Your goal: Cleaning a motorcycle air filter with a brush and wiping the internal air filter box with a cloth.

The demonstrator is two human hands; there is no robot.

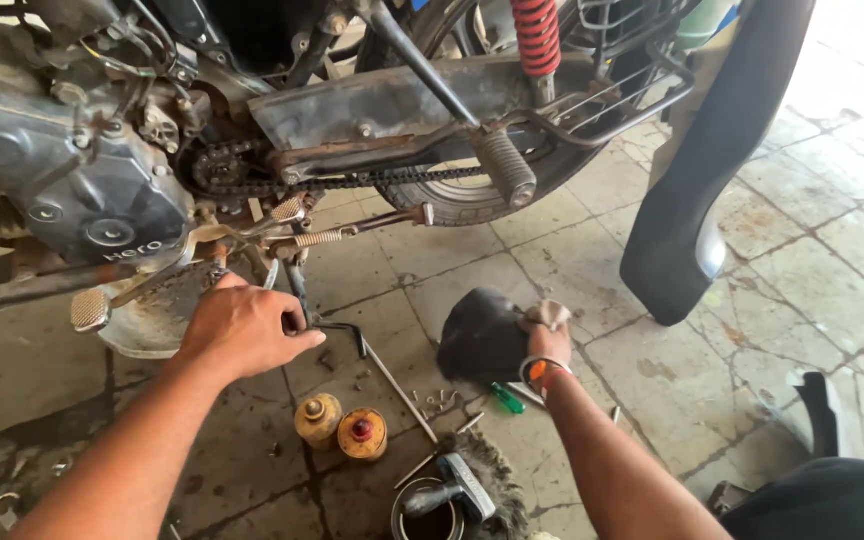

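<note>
Down by the motorcycle's chain point(352, 182), the left hand point(242, 328) has its fingers point(297, 345) curled tight around a bent metal rod point(372, 360) lying over the floor. Nearby, the right hand point(549, 335) presses a rag point(549, 314) against a black cover point(482, 338), fingers folded.
</note>
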